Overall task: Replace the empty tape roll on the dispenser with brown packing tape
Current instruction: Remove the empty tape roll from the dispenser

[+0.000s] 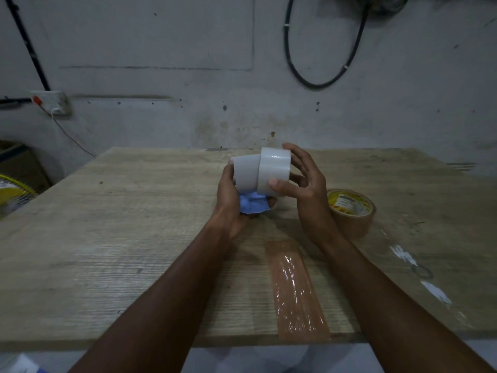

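Above the middle of the wooden table, my left hand grips a blue tape dispenser, most of it hidden in my palm, with a whitish part rising from it. A pale, whitish roll sits at the dispenser's right side. My right hand holds that roll, thumb on its front and fingers behind it. The brown packing tape roll, with a yellow label inside its core, lies flat on the table just right of my right wrist.
A strip of brown tape is stuck on the table near its front edge. White marks show at the right. A grey wall with a hanging black cable stands behind, a socket and a yellow fan at the left.
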{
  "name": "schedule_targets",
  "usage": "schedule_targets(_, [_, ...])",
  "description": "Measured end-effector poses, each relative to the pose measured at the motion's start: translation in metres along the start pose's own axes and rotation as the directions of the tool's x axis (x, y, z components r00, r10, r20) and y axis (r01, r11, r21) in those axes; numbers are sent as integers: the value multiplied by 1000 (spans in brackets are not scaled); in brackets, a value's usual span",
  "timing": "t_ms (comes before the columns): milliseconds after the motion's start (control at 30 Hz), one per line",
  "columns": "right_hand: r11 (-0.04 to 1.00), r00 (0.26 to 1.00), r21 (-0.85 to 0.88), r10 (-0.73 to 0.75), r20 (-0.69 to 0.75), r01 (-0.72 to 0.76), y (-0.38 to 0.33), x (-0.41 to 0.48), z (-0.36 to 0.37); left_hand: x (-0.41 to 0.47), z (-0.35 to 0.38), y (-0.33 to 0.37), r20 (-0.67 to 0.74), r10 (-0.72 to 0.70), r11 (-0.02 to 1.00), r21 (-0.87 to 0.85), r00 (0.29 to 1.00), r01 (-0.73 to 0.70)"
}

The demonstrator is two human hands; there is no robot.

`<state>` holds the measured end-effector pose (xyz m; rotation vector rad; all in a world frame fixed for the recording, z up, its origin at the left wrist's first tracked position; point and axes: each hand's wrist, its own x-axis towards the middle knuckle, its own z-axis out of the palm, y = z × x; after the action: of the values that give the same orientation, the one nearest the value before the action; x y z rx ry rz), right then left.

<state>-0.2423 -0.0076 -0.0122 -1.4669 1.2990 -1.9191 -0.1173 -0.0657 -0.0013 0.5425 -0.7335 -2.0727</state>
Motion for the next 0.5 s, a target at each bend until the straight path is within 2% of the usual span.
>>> schedule_targets(133, [999, 999, 50, 5, -47, -3, 3, 2, -3, 8, -10, 3, -9, 51, 996, -71, 999, -51])
schedule_targets(233, [984, 996, 176, 52, -72, -39, 5, 4, -3, 18, -21, 3, -47, 47, 995, -89, 998, -51])
schedule_targets(400, [892, 971, 433, 202, -125, -129, 6, 8, 1, 30, -25, 2, -79, 47, 993, -101, 996, -55])
schedule_targets(500, [858, 962, 479, 257, -91, -184, 0, 9, 3, 32, -26, 1, -48, 32, 989, -145, 998, -38])
